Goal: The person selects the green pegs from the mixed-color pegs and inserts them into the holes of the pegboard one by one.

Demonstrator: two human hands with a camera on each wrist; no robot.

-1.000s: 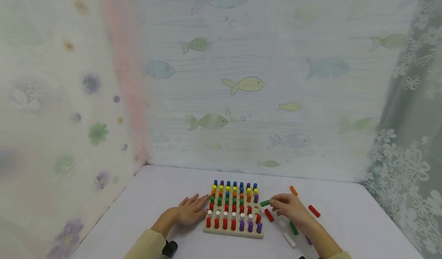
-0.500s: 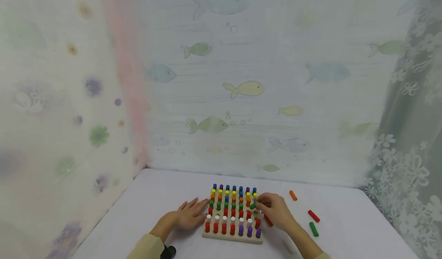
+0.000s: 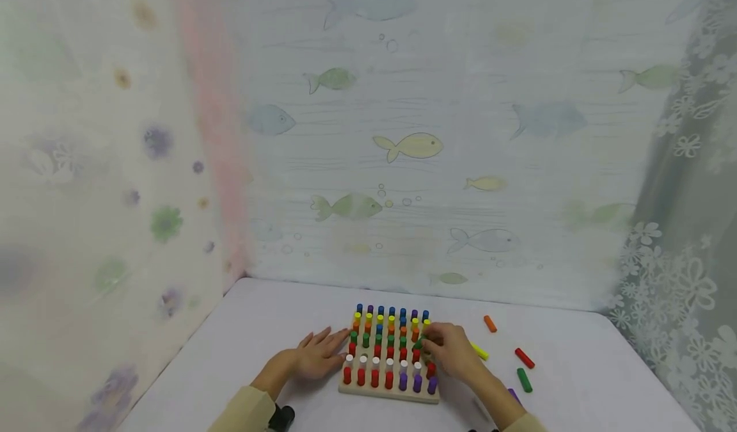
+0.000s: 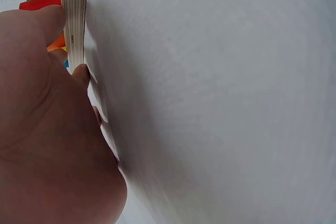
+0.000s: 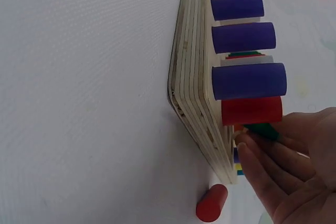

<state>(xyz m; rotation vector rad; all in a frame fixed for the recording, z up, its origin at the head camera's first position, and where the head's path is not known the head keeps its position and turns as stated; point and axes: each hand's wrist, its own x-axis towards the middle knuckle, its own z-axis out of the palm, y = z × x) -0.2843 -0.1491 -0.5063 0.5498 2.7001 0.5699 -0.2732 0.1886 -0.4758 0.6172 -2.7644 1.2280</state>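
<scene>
A wooden pegboard (image 3: 388, 393) stands on the table, filled with rows of coloured pegs. Flat on the tabletop, my left hand (image 3: 315, 357) has its fingers spread against the board's left edge; the left wrist view shows the thumb at that wooden side. Over the board's right side, my right hand (image 3: 458, 353) pinches a green peg (image 5: 266, 130) between thumb and fingers. The peg is tilted in the right wrist view, and its lower end is hidden behind a red peg (image 5: 252, 110). Purple pegs (image 5: 249, 81) stand in the nearest row.
Loose pegs lie right of the board: an orange peg (image 3: 490, 324), a yellow peg (image 3: 480, 351), a red peg (image 3: 524, 358), a green peg (image 3: 524, 379) and a purple peg (image 3: 514, 395). Another red peg (image 5: 211, 203) lies beside the board. Patterned curtains surround the table.
My right hand has carried the green peg leftward from beside the board to above its right-hand columns. The yellow loose peg has come into view. My left hand stays in place.
</scene>
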